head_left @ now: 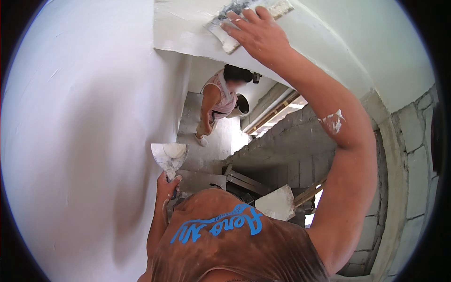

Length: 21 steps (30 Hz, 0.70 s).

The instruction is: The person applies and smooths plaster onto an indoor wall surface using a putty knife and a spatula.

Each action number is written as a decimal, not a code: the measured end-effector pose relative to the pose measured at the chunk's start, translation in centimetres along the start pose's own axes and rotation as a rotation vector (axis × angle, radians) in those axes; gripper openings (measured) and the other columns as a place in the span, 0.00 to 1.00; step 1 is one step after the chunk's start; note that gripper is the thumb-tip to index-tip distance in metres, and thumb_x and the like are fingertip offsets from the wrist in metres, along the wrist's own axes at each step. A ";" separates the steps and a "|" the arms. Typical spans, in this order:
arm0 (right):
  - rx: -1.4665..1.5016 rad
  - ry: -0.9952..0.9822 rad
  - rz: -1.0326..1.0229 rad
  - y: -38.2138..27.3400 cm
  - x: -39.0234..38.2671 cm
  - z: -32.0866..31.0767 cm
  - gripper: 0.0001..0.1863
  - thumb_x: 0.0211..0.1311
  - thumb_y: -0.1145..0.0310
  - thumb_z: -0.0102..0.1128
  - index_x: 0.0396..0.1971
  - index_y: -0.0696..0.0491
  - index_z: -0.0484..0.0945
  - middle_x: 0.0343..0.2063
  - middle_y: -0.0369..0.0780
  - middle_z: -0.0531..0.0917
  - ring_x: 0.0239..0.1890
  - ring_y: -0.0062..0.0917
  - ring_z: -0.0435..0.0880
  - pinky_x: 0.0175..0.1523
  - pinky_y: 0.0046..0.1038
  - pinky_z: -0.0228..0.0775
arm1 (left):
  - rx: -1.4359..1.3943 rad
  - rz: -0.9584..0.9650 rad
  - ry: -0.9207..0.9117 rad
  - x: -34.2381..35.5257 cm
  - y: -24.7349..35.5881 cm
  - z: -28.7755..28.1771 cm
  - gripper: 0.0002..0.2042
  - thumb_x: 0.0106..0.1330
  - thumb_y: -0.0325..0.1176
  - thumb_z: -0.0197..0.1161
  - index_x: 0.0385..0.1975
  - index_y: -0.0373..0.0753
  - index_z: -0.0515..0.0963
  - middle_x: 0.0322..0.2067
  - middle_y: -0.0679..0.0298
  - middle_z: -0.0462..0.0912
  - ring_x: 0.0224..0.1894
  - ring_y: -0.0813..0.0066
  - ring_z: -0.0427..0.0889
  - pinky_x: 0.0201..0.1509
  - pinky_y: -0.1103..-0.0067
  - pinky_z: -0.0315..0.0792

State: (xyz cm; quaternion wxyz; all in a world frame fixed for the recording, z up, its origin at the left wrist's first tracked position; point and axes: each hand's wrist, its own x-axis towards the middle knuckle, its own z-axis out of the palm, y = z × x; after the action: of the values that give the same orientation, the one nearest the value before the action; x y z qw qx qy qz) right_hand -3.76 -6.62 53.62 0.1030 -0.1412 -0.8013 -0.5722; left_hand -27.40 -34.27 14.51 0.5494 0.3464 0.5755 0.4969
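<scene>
My right hand (261, 38) is raised high on an outstretched arm, its fingers closed over a flat plastering trowel (225, 39) smeared with plaster. The trowel lies against a white plastered surface (183, 28) above the doorway-like opening. Low on the left, my left hand (165, 188) grips the handle of a wide putty knife (164, 152). Its blade points up and carries a pale lump of plaster (174, 151). White plaster also clings to my right forearm near the elbow.
A smooth white wall (84, 141) fills the left side. Beyond the opening, a person (219, 96) stands by a bucket (241, 104). Bare block wall (413, 169) is at right; a pale board (276, 203) and timber (246, 181) lie below.
</scene>
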 end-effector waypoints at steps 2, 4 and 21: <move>0.056 -0.113 0.090 -0.9 -2.8 -1.0 0.27 0.57 0.73 0.54 0.59 0.41 0.74 0.59 0.34 0.75 0.54 0.28 0.72 0.61 0.34 0.59 | -0.002 0.032 -0.020 0.3 -0.5 -0.1 0.14 0.60 0.29 0.69 0.43 0.34 0.75 0.23 0.67 0.77 0.18 0.80 0.72 0.22 0.80 0.69; 0.083 -0.170 0.125 -1.7 -6.1 -2.1 0.28 0.56 0.73 0.55 0.59 0.42 0.74 0.59 0.35 0.75 0.54 0.28 0.73 0.60 0.34 0.60 | -0.039 0.042 -0.073 0.5 -0.3 0.0 0.14 0.60 0.29 0.69 0.42 0.34 0.75 0.23 0.67 0.76 0.18 0.81 0.72 0.22 0.80 0.69; 0.204 0.061 0.241 -5.4 7.9 -7.6 0.26 0.55 0.75 0.56 0.57 0.46 0.77 0.53 0.33 0.80 0.50 0.25 0.76 0.52 0.30 0.63 | 0.020 0.047 -0.290 0.9 -0.1 -1.2 0.16 0.60 0.31 0.70 0.45 0.34 0.76 0.23 0.67 0.78 0.19 0.82 0.73 0.23 0.81 0.70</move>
State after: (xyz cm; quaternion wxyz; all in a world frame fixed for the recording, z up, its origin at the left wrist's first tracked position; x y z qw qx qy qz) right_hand -13.04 -14.61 53.93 0.2089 -0.2076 -0.8290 -0.4754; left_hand -28.68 -33.67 13.99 0.6114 0.4333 0.4868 0.4489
